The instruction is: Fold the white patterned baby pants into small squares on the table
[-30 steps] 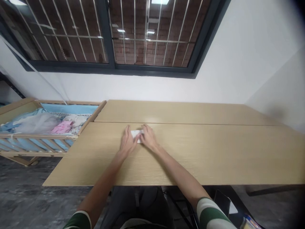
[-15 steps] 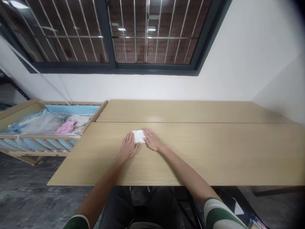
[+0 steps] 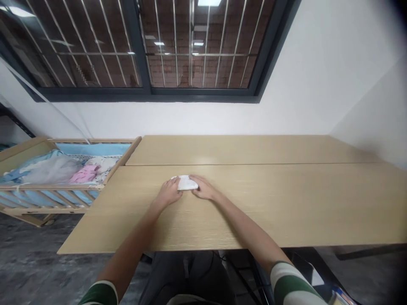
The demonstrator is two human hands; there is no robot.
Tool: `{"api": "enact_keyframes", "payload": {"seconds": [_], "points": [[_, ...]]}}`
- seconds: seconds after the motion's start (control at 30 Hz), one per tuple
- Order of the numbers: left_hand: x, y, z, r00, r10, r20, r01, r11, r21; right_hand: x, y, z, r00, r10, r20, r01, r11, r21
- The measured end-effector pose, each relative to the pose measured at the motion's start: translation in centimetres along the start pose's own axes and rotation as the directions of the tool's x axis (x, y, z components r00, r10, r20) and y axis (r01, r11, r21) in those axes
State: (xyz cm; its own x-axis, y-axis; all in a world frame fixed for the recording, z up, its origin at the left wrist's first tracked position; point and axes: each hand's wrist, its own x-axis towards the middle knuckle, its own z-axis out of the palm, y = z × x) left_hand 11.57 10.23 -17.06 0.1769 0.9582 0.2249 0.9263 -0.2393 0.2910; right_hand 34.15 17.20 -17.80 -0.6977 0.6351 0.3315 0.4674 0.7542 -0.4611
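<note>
A small white folded piece (image 3: 187, 183), cloth or paper by its look, is between my hands on the wooden table. My left hand (image 3: 169, 191) has its fingers curled over the left end, thumb at the near edge. At the other end my right hand (image 3: 203, 187) grips with the fingers on top and the thumb at the near corner. The near edge of the piece looks slightly curved. Both ends are partly hidden under my fingers.
The pale wooden table (image 3: 270, 199) extends far to the right, with a seam parallel to the wall. At the left stands a wooden crib (image 3: 57, 186) with blue lining and a pink cloth (image 3: 85, 173). A barred window (image 3: 197, 51) is above.
My hands were lying flat with fingers stretched at the sides of the white piece; now the fingers are curled round its ends. Its outline has gone from squarish to wider and curved.
</note>
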Motion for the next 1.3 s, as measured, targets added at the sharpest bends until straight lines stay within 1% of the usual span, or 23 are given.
{"api": "enact_keyframes", "payload": {"seconds": [0.1,0.2,0.23,0.3,0.37,0.43,0.5,0.6,0.7,0.73,0.8,0.83,0.9,0.93,0.97,1.0,1.03,1.1,1.2,1.23,1.3], "points": [[0.3,0.1,-1.0,0.996,-0.066,-0.054,0.063,0.996,-0.059,1.0,-0.2,0.0,0.991,0.116,-0.070,-0.106,0.986,0.130],[-0.5,0.6,-1.9,0.981,-0.158,-0.115,0.141,0.980,-0.138,2.5,-0.8,-0.8,0.962,0.235,-0.141,-0.176,0.923,0.342],[-1.0,1.0,-2.0,0.974,-0.188,-0.126,0.166,0.972,-0.167,2.9,-0.9,-1.2,0.951,0.272,-0.149,-0.191,0.891,0.411],[-2.2,1.9,-1.5,0.961,-0.243,-0.130,0.212,0.953,-0.217,3.8,-0.9,-1.8,0.937,0.329,-0.116,-0.233,0.837,0.495],[-3.4,2.9,-0.6,0.947,-0.296,-0.126,0.260,0.935,-0.241,4.5,-0.5,-1.8,0.933,0.357,-0.053,-0.291,0.831,0.475],[-4.1,4.0,0.3,0.931,-0.344,-0.123,0.309,0.921,-0.237,5.0,0.0,-1.4,0.931,0.364,-0.026,-0.328,0.866,0.379],[-4.4,4.8,0.9,0.917,-0.378,-0.125,0.348,0.914,-0.210,5.1,0.6,-0.8,0.933,0.358,-0.024,-0.336,0.896,0.291],[-4.0,5.6,0.8,0.906,-0.402,-0.133,0.382,0.911,-0.152,5.1,1.2,-0.2,0.943,0.332,-0.019,-0.319,0.918,0.235],[-3.9,6.4,-0.1,0.901,-0.407,-0.153,0.396,0.913,-0.099,5.0,0.9,-0.5,0.955,0.295,-0.018,-0.286,0.939,0.189],[-4.1,6.7,-0.2,0.903,-0.396,-0.165,0.387,0.918,-0.083,5.0,0.6,-0.8,0.959,0.281,-0.021,-0.273,0.946,0.174],[-4.8,7.8,0.0,0.920,-0.334,-0.206,0.334,0.942,-0.037,4.7,-0.7,-1.2,0.971,0.238,-0.028,-0.231,0.961,0.151],[-5.3,8.4,0.3,0.931,-0.288,-0.226,0.294,0.956,-0.007,4.5,-1.6,-1.3,0.983,0.184,-0.021,-0.180,0.975,0.129],[-6.3,9.5,1.3,0.950,-0.204,-0.237,0.222,0.973,0.053,3.9,-3.6,-1.4,0.999,0.008,0.045,-0.011,0.997,0.076],[-6.8,10.0,1.9,0.957,-0.183,-0.226,0.205,0.976,0.078,3.5,-4.6,-1.3,0.990,-0.095,0.105,0.089,0.994,0.061],[-7.1,10.4,2.4,0.962,-0.180,-0.206,0.203,0.975,0.095,3.1,-5.4,-1.2,0.967,-0.189,0.172,0.181,0.982,0.061],[-7.4,10.6,2.9,0.966,-0.181,-0.185,0.204,0.973,0.109,2.7,-6.1,-0.9,0.938,-0.256,0.232,0.245,0.967,0.077],[-7.6,10.7,3.2,0.968,-0.185,-0.170,0.207,0.971,0.121,2.3,-6.6,-0.7,0.916,-0.292,0.276,0.274,0.956,0.104],[-7.7,10.7,3.6,0.968,-0.192,-0.162,0.214,0.968,0.132,1.7,-6.7,-0.2,0.892,-0.309,0.328,0.276,0.950,0.146],[-7.5,10.5,3.4,0.967,-0.188,-0.171,0.210,0.971,0.117,1.9,-4.9,-0.1,0.886,-0.277,0.372,0.241,0.960,0.140],[-7.5,10.4,3.2,0.967,-0.188,-0.172,0.208,0.972,0.108,2.2,-3.9,-0.3,0.888,-0.259,0.380,0.230,0.966,0.121],[-7.5,10.4,3.1,0.967,-0.191,-0.166,0.208,0.974,0.088,3.4,-1.9,-0.7,0.908,-0.208,0.364,0.195,0.978,0.072]]}}
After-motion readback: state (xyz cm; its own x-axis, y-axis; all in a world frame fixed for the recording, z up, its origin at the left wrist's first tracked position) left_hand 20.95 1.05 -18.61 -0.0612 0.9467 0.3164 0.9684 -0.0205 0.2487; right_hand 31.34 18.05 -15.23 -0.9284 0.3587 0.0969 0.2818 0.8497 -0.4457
